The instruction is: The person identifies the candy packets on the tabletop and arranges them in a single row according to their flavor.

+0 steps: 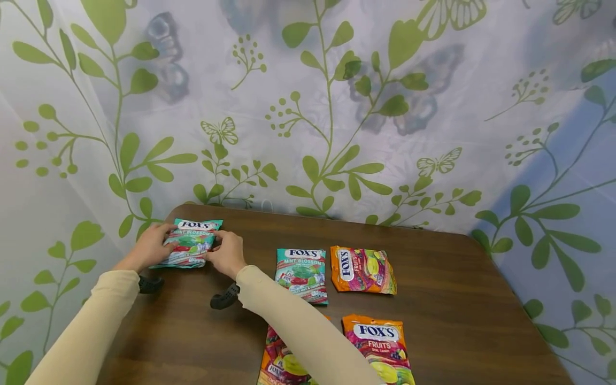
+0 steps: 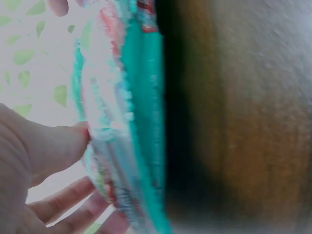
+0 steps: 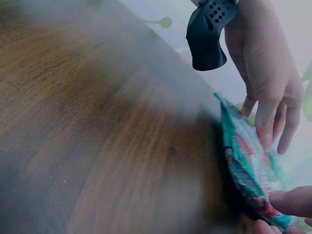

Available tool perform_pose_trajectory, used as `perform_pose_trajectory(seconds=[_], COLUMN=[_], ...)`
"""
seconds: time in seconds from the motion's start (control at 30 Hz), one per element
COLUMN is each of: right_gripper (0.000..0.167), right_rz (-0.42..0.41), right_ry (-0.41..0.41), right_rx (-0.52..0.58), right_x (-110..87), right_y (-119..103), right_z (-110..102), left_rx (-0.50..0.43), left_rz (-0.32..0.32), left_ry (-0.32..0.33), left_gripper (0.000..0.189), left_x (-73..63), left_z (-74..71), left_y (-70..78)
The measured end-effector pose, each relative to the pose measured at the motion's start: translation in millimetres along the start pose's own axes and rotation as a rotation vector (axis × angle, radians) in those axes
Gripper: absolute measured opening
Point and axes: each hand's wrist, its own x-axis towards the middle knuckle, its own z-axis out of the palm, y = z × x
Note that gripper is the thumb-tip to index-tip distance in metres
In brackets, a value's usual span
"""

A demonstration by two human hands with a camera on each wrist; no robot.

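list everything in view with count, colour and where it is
table: one, brown, lower view
leaf-print backdrop: one, white and green, behind table
held mint blossom bag: one, teal, table's far left
other mint blossom bag: one, teal, mid-table
orange-edged bags: three, orange and magenta, two right of centre, one partly hidden
wrist devices: two, black, under wrists
sleeves: two, cream, both arms
left hand: one, bare, held bag's left edge
right hand: one, bare, held bag's right edge
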Motion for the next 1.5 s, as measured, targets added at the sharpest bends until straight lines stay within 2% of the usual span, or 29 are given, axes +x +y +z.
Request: perform_pose_trajectory(seconds=[0.1, 0.2, 0.33, 0.43, 0.6, 0.73, 1.13, 1.3, 1.5], right_gripper=[0.057, 0.057, 0.059, 0.059, 0.060, 0.060, 0.061, 0.063, 0.062], right_rz=[-0.024, -0.074, -0.129, -0.159, -0.191, -0.201, -0.242, -0.211, -0.199], right_ry=[0.001, -0.016, -0.051, -0.067, -0.092, -0.108, -0.091, -0.069, -0.043], right_rx=[0.024, 0.010, -0.020, -0.042, -0.060, -0.047, -0.047, -0.009, -0.001], right_x=[-1.4, -4.1, -12.4, -18.9, -32.9, -46.4, -82.6, -98.9, -116.4], right_y=[-4.1, -9.7, -16.4, -17.5, -18.7, -20.2, -19.1, -14.6, 0.1], right_z=[-7.5, -19.8, -39.8, -52.7, -71.7, -87.7, -136.2, -157.9, -186.7], left_rx=[0.024, 0.019, -0.038, -0.080, -0.141, -0.197, -0.327, -0.336, -0.360], left_rz=[0.024, 0.025, 0.040, 0.077, 0.109, 0.126, 0.230, 0.258, 0.283], left_ry=[0.018, 0.024, 0.038, 0.055, 0.069, 0.054, 0.065, 0.040, -0.021], left_gripper=[0.051, 0.053, 0.054, 0.053, 0.051, 0.051, 0.049, 0.048, 0.050], left_x=[2.2, 3.1, 0.8, -1.7, -8.7, -15.2, -25.4, -30.4, -31.6], left_z=[-3.1, -7.8, -11.8, -11.5, -11.0, -10.2, 1.1, 8.8, 20.7], left_y=[5.4, 18.1, 41.7, 58.5, 85.6, 104.8, 156.9, 172.5, 187.5])
